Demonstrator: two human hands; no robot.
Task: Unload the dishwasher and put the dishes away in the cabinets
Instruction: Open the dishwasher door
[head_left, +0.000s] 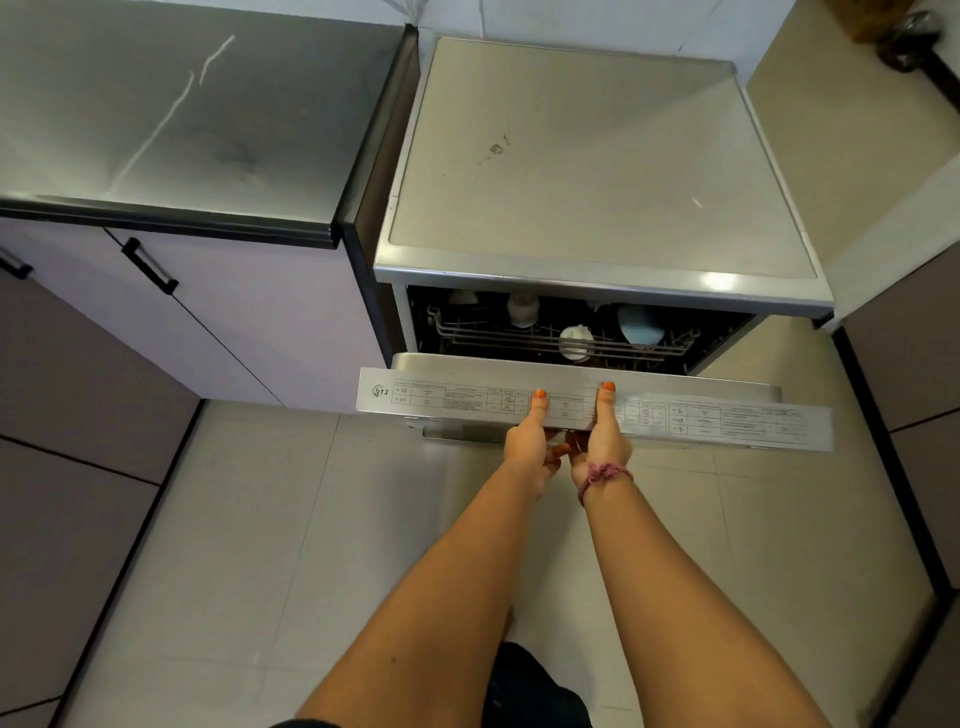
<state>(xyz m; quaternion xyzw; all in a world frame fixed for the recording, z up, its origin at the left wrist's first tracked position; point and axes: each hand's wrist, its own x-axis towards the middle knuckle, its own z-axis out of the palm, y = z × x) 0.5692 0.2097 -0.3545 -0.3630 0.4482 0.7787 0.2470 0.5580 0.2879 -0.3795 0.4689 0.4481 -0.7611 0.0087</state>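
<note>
At the dishwasher door (571, 410), tilted partly open, the left hand (530, 441) and right hand (600, 441) clamp its top edge, thumbs above, seemingly lowering it to reach the dishes (576, 343) racked inside.

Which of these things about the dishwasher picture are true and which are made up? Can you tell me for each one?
1. Both hands hold the top edge of the door. True: the left hand and right hand grip it, thumbs on top.
2. The door is wide open and flat. False: it is only partly open, tilted out at the top.
3. A blue bowl sits in the rack. True.
4. The rack is empty. False: white dishes and the bowl are in it.
5. The right wrist wears a pink band. True.
6. Plates are stacked on the counter. False: no plates show there.
</note>
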